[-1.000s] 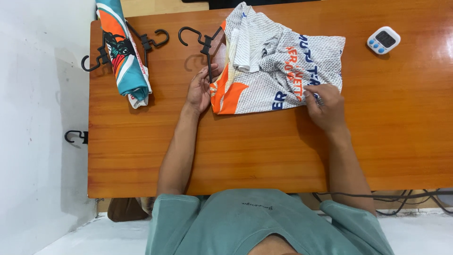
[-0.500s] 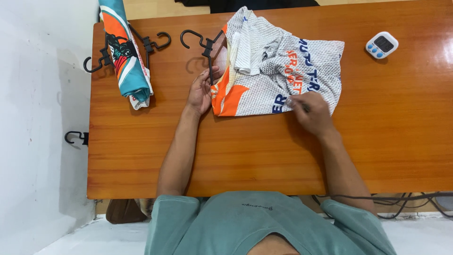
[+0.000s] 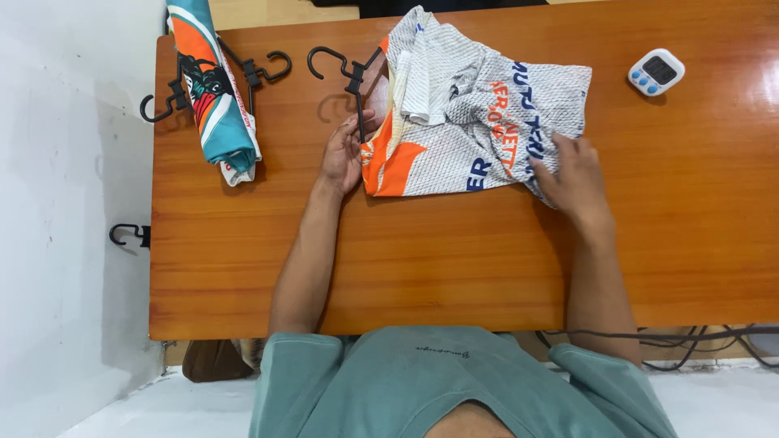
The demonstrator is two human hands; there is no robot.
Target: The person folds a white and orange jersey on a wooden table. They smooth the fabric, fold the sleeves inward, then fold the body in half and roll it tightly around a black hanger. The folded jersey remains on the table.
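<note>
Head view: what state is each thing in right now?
White and orange jersey: crumpled, flat on table.
Black hanger: partly inside jersey.
Left hand: gripping that hanger's arm.
Right hand: palm down on jersey's edge.
Teal jersey: rolled up, lying over hangers.
Timer: face up.

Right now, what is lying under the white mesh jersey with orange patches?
Under the white mesh jersey the black plastic hanger runs in, hook outside. The orange wooden table bears both. The hanger's far arm is covered.

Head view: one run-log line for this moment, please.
left hand on black hanger | right hand flat on white-orange jersey | wooden table
</note>
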